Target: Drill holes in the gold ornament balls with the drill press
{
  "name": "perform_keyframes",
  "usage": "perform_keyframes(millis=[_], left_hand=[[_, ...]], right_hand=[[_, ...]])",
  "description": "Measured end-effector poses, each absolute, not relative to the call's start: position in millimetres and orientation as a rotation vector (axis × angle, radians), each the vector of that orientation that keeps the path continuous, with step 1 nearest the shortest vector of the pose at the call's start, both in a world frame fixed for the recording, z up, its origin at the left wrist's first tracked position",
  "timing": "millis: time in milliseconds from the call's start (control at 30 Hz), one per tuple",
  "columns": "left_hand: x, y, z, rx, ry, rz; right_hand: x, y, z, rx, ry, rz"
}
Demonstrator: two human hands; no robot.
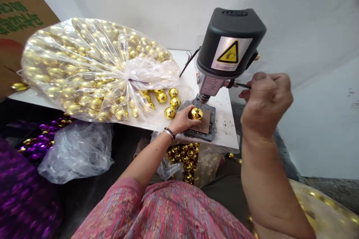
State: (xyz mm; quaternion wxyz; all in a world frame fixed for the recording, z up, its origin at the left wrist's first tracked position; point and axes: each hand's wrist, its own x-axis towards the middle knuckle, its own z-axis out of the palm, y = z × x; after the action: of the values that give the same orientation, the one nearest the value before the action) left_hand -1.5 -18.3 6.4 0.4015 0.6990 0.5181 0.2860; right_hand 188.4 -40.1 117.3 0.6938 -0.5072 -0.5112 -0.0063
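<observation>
A shiny gold ball is held in my left hand, pinched between thumb and fingers. It sits under the bit of a small black bench drill press, over a brown board on the drill's dark base. My right hand is closed around the feed lever at the drill's right side; the fingers cover the lever's end. Whether the bit touches the ball is hard to tell. Several loose gold balls lie just left of my left hand, by the mouth of a clear bag.
A big clear bag full of gold balls covers the left of the white table. Dark shavings dot the tabletop. Below are a sack of gold balls, a crumpled plastic bag and purple balls. A cardboard box stands left.
</observation>
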Motion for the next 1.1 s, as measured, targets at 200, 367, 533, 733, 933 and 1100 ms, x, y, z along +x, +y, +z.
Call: perform_keyframes(millis=[200,367,533,733,933,1100], left_hand=[[-41,-31,7,1.933,1.156,0.791],[-81,-20,10,1.672,1.702,1.074],[-97,-17,2,1.788,1.637,0.722],[-93,-31,-11,1.878,1.488,0.761],[-83,-43,-8,1.826,1.402,0.772],[-70,-45,-12,1.668,1.43,0.819]], right_hand=[[189,-38,127,-1.126,-1.123,0.099],[189,-39,123,-1.126,-1.14,0.085],[188,-42,123,-1.109,-1.148,0.091],[185,-48,122,-1.104,-1.156,0.069],[184,-48,119,-1.101,-1.153,0.036],[185,-49,118,-1.069,-1.16,0.073]])
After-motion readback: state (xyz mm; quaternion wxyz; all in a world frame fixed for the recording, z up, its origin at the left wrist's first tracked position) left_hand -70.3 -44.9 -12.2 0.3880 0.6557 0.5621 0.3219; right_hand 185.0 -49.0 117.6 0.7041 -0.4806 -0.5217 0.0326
